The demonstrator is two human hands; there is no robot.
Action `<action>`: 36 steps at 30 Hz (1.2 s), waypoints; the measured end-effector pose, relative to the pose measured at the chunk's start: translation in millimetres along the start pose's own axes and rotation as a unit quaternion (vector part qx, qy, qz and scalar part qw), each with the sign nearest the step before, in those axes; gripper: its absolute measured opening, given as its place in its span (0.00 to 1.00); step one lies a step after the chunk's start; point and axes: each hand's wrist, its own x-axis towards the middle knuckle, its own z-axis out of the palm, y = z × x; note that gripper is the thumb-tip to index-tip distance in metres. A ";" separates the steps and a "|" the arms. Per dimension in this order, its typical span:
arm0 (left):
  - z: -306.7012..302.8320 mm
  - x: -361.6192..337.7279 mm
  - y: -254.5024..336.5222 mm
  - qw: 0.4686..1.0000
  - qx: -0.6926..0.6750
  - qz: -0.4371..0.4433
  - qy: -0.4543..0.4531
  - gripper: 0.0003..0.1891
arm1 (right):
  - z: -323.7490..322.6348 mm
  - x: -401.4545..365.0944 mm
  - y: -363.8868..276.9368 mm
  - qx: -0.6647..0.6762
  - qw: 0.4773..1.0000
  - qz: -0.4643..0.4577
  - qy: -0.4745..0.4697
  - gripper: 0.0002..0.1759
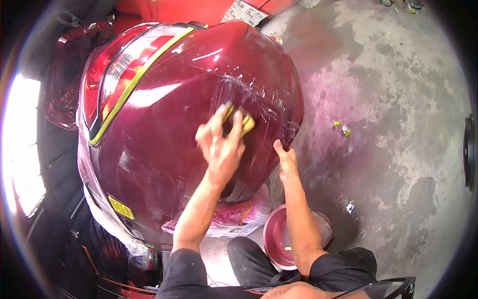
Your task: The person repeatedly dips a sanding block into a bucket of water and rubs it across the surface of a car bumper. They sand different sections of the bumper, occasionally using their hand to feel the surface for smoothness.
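A grey concrete floor (408, 99), mottled with darker patches and a pinkish-purple haze, fills the right side of the frame, with small pale and yellow-green scraps (346, 130) scattered on it. A strip of bright red (184, 10) runs along the top, with a sheet of newspaper (244, 13) near it, and a bright white opening glares at the left edge.

A glossy dark red car bumper (154, 149) takes up the middle and left of the frame. Beside it, at the upper left, is a red-and-clear tail light (124, 65), bordered by yellow-green tape (119, 103). A small yellow patch (121, 207) sits on the bumper's lower left. Whitish wet streaks cross the surface right of centre, and pink-stained printed wrapping (244, 214) shows under the lower edge.

The left hand (219, 142) holds a yellow-and-dark sponge block (247, 123) against the bumper near the centre, its grip closed around the block; motion blurs the fingertips. The right hand (286, 162) touches the bumper's lower right edge with the thumb on the surface; its other fingers are mostly hidden, so I cannot tell how open its grip is. A pink bucket (273, 236) stands at bottom centre, between a dark-clothed knee (249, 256) and the right forearm.
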 end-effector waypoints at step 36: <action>19.0 -92.2 44.3 1.000 0.025 -0.003 -0.002 0.32 | -12.3 12.3 -0.5 -0.013 1.000 0.019 -0.015 0.58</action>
